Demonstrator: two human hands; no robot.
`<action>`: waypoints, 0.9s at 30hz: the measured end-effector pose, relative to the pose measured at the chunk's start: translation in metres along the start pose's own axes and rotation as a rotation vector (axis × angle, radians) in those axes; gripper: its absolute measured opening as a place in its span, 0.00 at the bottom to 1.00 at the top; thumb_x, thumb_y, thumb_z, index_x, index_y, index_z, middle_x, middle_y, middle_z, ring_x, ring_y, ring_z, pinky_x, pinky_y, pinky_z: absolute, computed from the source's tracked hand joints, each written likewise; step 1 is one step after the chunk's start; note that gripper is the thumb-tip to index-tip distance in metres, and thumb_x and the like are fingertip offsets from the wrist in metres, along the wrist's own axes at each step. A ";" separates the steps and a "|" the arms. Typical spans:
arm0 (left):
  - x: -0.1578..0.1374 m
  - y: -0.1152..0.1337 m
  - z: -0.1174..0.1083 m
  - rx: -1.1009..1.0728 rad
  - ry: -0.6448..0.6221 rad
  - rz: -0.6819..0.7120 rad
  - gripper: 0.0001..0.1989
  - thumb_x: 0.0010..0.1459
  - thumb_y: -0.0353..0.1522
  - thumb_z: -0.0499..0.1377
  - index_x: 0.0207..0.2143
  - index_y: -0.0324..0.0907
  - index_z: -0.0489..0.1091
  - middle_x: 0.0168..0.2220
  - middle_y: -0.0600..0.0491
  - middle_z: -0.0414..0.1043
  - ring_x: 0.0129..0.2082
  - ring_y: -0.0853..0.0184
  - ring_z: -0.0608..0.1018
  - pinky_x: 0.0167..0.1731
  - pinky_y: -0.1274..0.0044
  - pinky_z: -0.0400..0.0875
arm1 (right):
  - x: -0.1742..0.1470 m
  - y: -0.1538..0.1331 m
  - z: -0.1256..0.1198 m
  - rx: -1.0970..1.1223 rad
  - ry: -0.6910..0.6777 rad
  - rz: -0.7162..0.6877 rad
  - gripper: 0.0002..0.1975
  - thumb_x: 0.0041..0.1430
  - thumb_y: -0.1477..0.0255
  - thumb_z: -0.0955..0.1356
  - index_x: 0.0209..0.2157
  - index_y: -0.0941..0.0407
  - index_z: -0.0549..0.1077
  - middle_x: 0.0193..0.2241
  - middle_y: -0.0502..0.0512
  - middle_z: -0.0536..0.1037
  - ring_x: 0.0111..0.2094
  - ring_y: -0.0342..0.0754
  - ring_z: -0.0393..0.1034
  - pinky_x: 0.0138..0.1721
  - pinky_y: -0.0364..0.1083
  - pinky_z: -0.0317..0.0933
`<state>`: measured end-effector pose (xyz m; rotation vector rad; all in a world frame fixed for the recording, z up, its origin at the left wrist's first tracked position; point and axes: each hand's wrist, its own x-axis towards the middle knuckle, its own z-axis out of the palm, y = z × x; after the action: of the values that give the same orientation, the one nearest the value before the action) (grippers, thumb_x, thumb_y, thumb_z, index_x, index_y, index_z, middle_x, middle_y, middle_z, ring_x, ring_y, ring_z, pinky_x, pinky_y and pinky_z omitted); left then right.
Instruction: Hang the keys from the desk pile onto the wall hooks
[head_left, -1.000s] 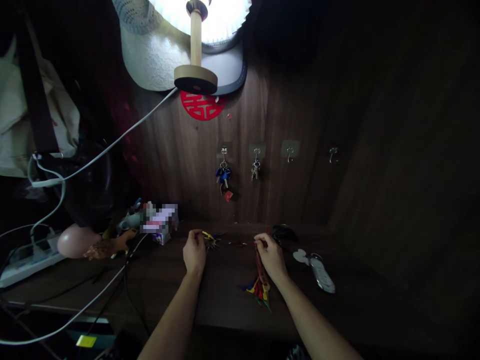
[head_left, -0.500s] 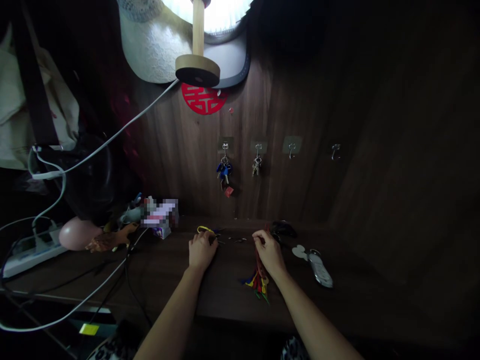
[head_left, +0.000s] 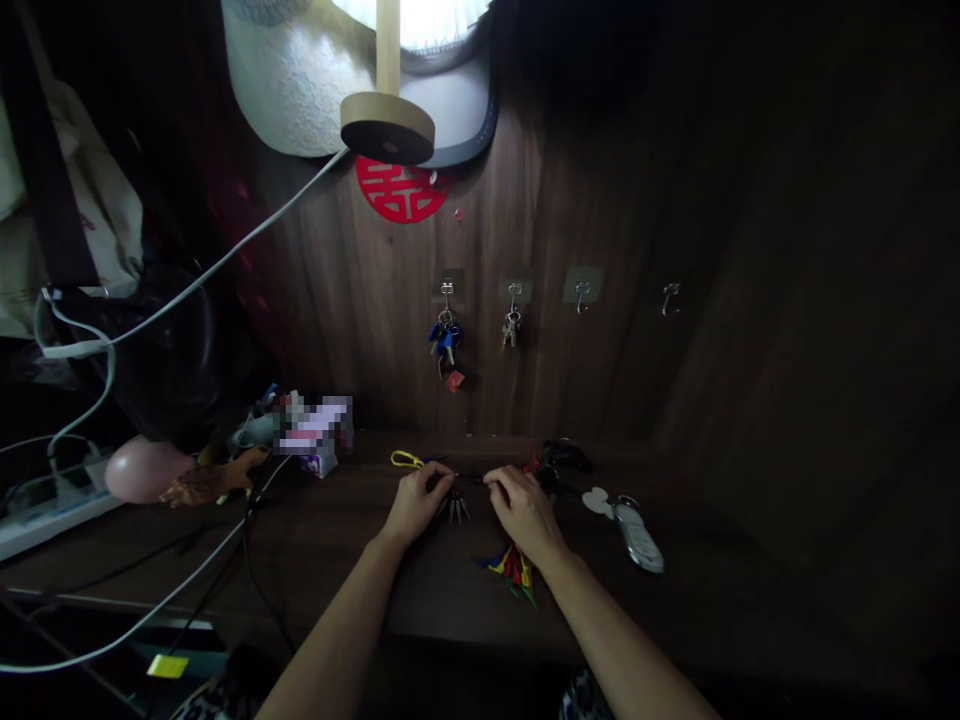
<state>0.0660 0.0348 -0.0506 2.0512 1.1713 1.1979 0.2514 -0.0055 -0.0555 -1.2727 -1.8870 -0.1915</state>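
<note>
Left hand (head_left: 415,505) and right hand (head_left: 523,510) pinch a small bunch of dark metal keys (head_left: 454,503) just above the dark wooden shelf (head_left: 360,560). Keep fingertips close; multicoloured tassel (head_left: 513,568) lies under the right wrist.

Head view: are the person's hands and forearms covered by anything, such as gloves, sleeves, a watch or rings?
Both the left hand and the right hand are bare, without gloves. The forearms show no sleeves, and no watch or bracelet sits at either wrist. The light is too dim to tell about rings.
</note>
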 end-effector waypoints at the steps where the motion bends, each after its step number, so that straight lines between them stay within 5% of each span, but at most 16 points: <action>1: 0.000 0.002 0.001 -0.026 0.002 -0.002 0.11 0.55 0.38 0.54 0.31 0.44 0.72 0.30 0.55 0.76 0.32 0.67 0.75 0.36 0.78 0.66 | 0.000 -0.002 0.000 0.008 -0.005 -0.010 0.11 0.57 0.78 0.59 0.33 0.53 0.70 0.31 0.52 0.75 0.34 0.48 0.68 0.40 0.47 0.57; 12: 0.001 0.005 0.008 -0.278 -0.050 -0.027 0.11 0.52 0.40 0.56 0.28 0.41 0.71 0.29 0.54 0.75 0.31 0.68 0.75 0.34 0.79 0.67 | 0.001 -0.019 0.002 0.050 -0.073 -0.047 0.04 0.57 0.69 0.65 0.35 0.53 0.69 0.31 0.52 0.75 0.34 0.49 0.69 0.40 0.48 0.57; 27: 0.003 0.006 0.007 -0.433 -0.007 -0.078 0.11 0.52 0.39 0.57 0.27 0.40 0.68 0.26 0.56 0.71 0.28 0.71 0.72 0.33 0.79 0.67 | -0.001 -0.015 0.005 0.140 -0.084 -0.046 0.10 0.60 0.76 0.60 0.42 0.52 0.68 0.33 0.51 0.76 0.37 0.47 0.70 0.43 0.48 0.60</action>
<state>0.0751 0.0340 -0.0479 1.6696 0.8845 1.2746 0.2363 -0.0103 -0.0551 -1.1597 -1.9662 -0.0293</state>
